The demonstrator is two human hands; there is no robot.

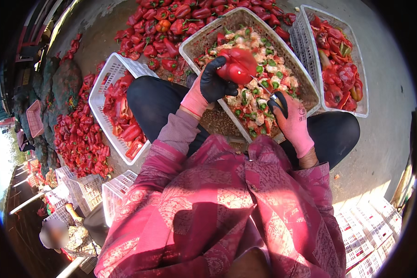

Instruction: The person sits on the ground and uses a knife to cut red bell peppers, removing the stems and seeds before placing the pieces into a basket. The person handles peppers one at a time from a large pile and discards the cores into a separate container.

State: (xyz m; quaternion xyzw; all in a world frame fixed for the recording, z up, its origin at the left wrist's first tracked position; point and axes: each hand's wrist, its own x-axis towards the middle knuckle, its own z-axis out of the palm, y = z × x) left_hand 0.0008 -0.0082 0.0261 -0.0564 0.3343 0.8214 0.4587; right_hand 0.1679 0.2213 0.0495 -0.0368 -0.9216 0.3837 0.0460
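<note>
In a pink glove with black fingers, my left hand (pixel 213 83) grips a red bell pepper (pixel 237 66). The pepper is held above a dirty white plastic crate (pixel 208 26) between my knees. Pepper cores with green stems (pixel 264 66) fill much of that crate. My right hand (pixel 290 116), gloved the same way, is closed around the handle of a small knife (pixel 263 85). Its thin blade points up and left, and the tip meets the lower right side of the pepper. Whether the tip has gone into the flesh I cannot tell.
Opened red peppers lie in a white crate (pixel 99 104) at left and another crate (pixel 363 87) at right. Whole peppers form piles ahead (pixel 166 31) and at left (pixel 81 139). Stacked crates (pixel 365 236) stand behind on the right. Another person (pixel 78 239) is at lower left.
</note>
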